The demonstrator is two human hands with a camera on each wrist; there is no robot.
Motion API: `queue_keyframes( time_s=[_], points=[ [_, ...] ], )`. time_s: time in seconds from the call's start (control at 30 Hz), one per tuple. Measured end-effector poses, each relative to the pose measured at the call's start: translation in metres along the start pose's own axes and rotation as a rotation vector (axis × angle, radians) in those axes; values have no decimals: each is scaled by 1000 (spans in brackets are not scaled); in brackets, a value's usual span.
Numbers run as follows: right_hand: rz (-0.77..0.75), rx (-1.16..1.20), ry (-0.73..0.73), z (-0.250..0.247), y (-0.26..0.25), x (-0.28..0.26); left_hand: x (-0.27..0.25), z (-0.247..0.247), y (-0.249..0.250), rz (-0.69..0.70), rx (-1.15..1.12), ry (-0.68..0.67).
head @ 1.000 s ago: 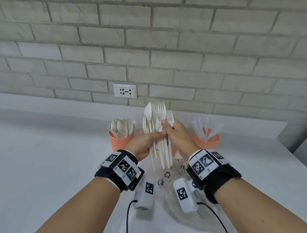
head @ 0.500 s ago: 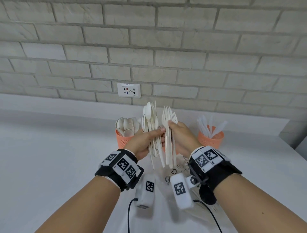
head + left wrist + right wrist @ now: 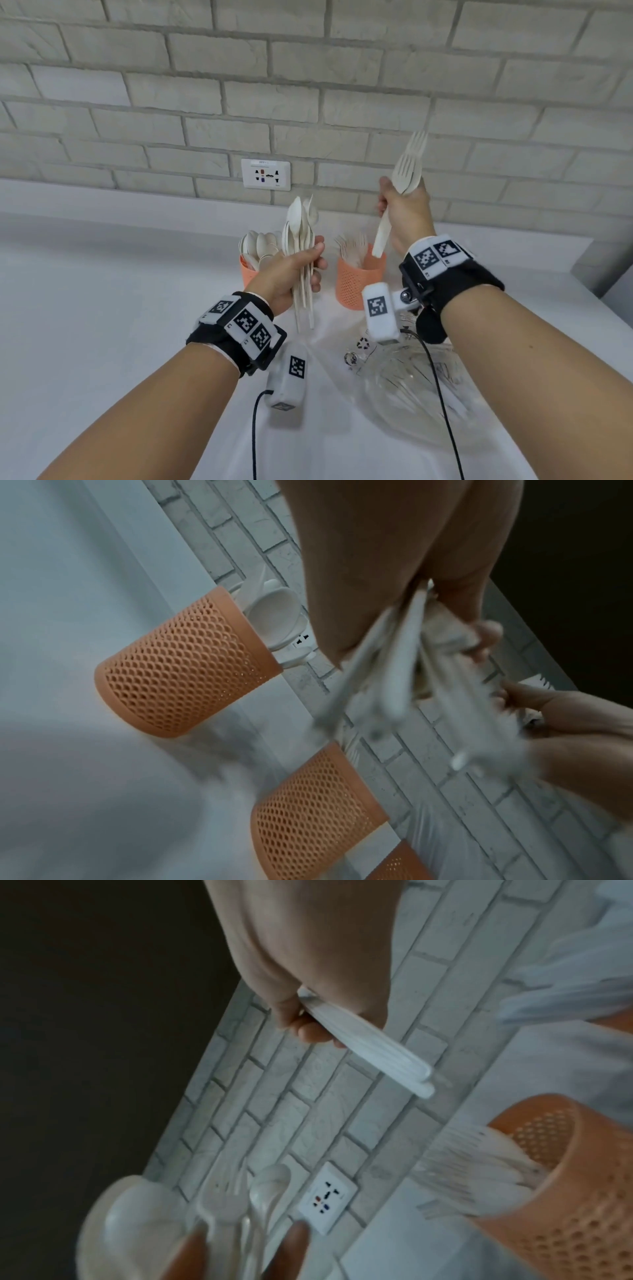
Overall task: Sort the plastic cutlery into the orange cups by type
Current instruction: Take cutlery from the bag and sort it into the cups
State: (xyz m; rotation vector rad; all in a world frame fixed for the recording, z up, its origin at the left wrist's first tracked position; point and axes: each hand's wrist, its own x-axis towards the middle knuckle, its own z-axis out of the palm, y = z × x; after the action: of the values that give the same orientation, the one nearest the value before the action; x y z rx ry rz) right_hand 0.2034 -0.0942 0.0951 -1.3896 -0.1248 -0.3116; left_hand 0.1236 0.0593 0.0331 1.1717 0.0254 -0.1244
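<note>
My left hand (image 3: 301,270) grips a bundle of white plastic spoons (image 3: 298,229), bowls up, in front of the left orange mesh cup (image 3: 247,272), which is full of spoons. My right hand (image 3: 404,210) is raised higher and grips a few white forks (image 3: 409,168), tines up. Their handles (image 3: 373,1050) point down over the middle orange cup (image 3: 358,279), which holds forks (image 3: 479,1175). In the left wrist view the spoon cup (image 3: 185,664) and fork cup (image 3: 315,813) stand side by side. A third cup is hidden behind my right wrist in the head view.
A crumpled clear plastic bag (image 3: 411,387) lies on the white table (image 3: 102,308) under my right forearm. A brick wall with a socket (image 3: 265,174) stands right behind the cups. The table's right edge (image 3: 609,308) is close.
My right hand has pulled the forks out of the shared bundle and lifted them up and to the right. My left hand keeps the spoons and has dropped a little.
</note>
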Motion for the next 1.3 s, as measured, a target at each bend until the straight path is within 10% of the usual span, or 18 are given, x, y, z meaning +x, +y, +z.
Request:
queue_keyframes(
  time_s=[0.23,0.57,0.67,0.83,0.97,1.3],
  points=[
    [-161,-168,25,-1,45,20,3,-1,-1,0,10,-29],
    [241,-760,-301,-6,100,28,14,-1,5,-17,-35,-52],
    [238,-718,-318,-4,85,23,17,2,2,-21,-30,-26],
    [-219,-597,-173,2,39,-1,21,7,-5,1,-13,37],
    [-66,-484,-472,13,21,-28,24,12,-11,80,-24,85],
    [14,-441,-414,9,20,-37,15,14,-13,184,28,102]
  ],
)
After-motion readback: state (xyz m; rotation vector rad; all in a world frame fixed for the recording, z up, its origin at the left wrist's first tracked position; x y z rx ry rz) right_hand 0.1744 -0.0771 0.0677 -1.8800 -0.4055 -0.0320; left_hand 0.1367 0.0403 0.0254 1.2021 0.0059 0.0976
